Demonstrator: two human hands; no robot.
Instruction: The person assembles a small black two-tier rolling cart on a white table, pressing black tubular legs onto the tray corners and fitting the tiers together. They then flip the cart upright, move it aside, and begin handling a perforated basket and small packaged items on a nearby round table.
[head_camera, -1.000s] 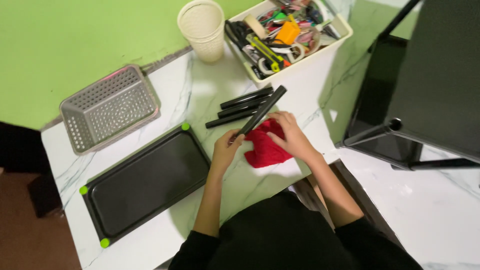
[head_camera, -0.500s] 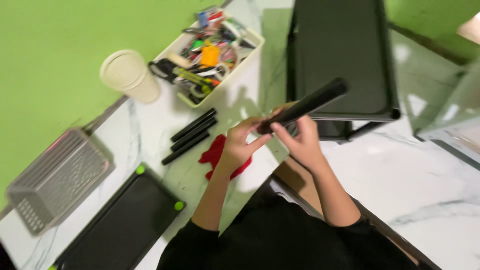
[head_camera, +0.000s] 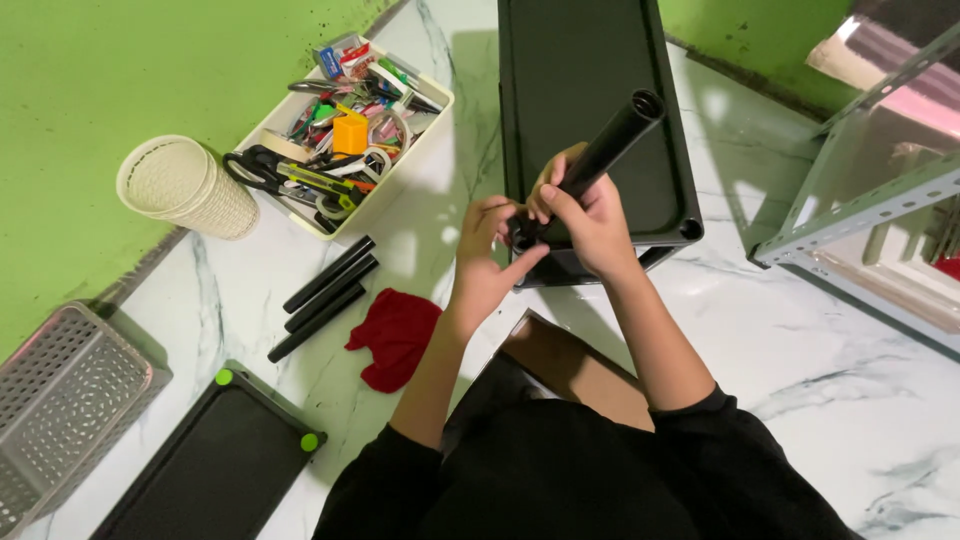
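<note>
My right hand (head_camera: 590, 225) clenched a black tube (head_camera: 600, 160), tilted up and to the right over the near edge of a black tray (head_camera: 590, 60). My left hand (head_camera: 485, 255) touched the tube's lower end, its fingers (head_camera: 490, 215) curled on it. Three more tubes (head_camera: 325, 295) and a red cloth (head_camera: 397, 335) lay on the counter (head_camera: 800, 330) to the left.

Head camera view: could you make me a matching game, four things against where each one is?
Things:
1. black tube
2. red cloth
3. scissors
4. woven cup

Places:
A. by the green wall
B. in the white box
C. held in both hands
D. lying on the marble floor

Pairs: 1-C, 2-D, 3-B, 4-A
</note>
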